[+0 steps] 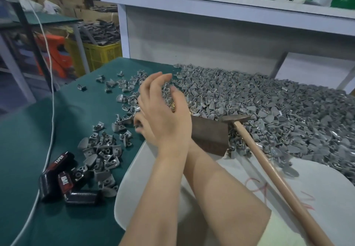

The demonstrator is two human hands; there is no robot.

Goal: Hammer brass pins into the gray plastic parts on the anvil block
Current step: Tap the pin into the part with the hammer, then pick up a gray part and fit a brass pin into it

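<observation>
Because the heap of gray plastic parts (278,111) covers the whole right of the green table (28,140), picking out one piece looks to be the step in hand. That piece wants a flat seat on the anvil block (208,133), which stands at the heap's near edge, before any blow falls. The hammer (237,119) rests with its head on the block's right end, in nobody's grip; better left there until a pin stands straight in its hole.

The forearms cross just left of the block. The left hand (165,115) is raised with its back showing, fingers loosely curved and clenched on nothing I can see. The right hand (138,124) is mostly hidden beneath it and blurred, so I cannot tell how it is set. Brass pins (173,106) glint by the left palm, perhaps held there, perhaps lying on the heap behind.

A white shelf (192,4) runs behind the table and a yellow crate (101,53) stands off to the left. A white cable (50,92) crosses the mat. Loose gray parts (103,149) and a few black cases (57,176) lie toward the near left.
</observation>
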